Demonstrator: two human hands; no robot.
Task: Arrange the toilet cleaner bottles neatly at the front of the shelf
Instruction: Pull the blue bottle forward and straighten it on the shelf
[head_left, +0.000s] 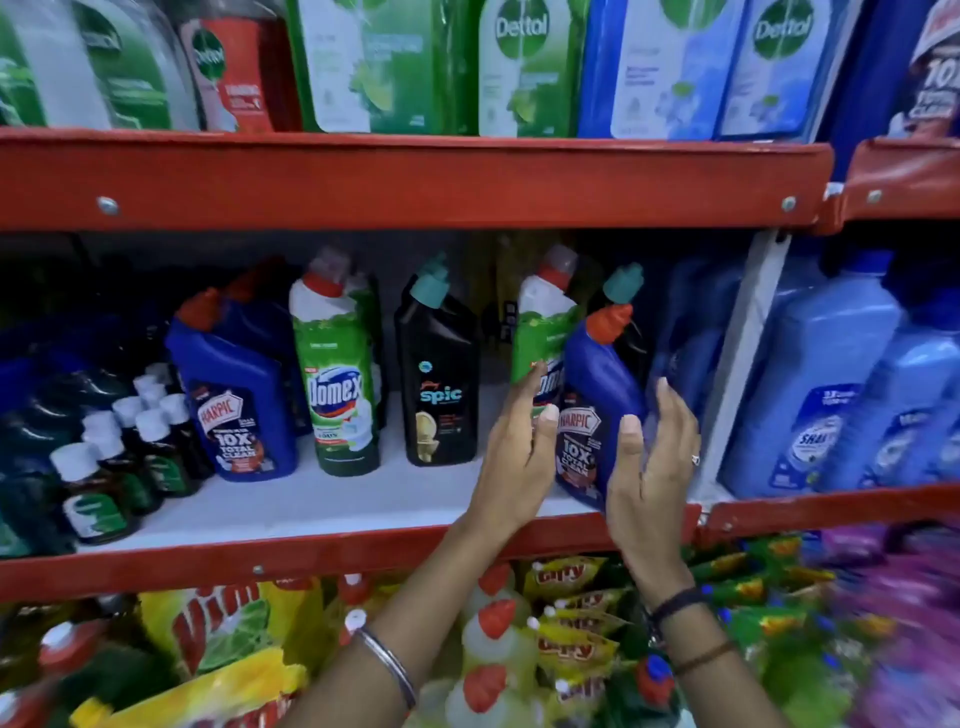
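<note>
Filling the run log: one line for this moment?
hands: left, right | flanking tilted blue Harpic bottle | shelf front | not yet upright

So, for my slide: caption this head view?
Both hands straddle a tilted blue Harpic bottle on the middle shelf.

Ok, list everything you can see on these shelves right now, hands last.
Harpic: two at the front, blue with red caps, middle shelf; the right one tilted between the hands
Domex: two, green and white, middle shelf
Spic: two black, teal caps, one behind
Small bottles: several, dark, white caps, left
Light blue bottles: several, right bay
Dettol packs: green, blue, red, top shelf
Pouches: yellow, bottom shelf
Hands: left on Domex and Harpic, right against Harpic
</note>
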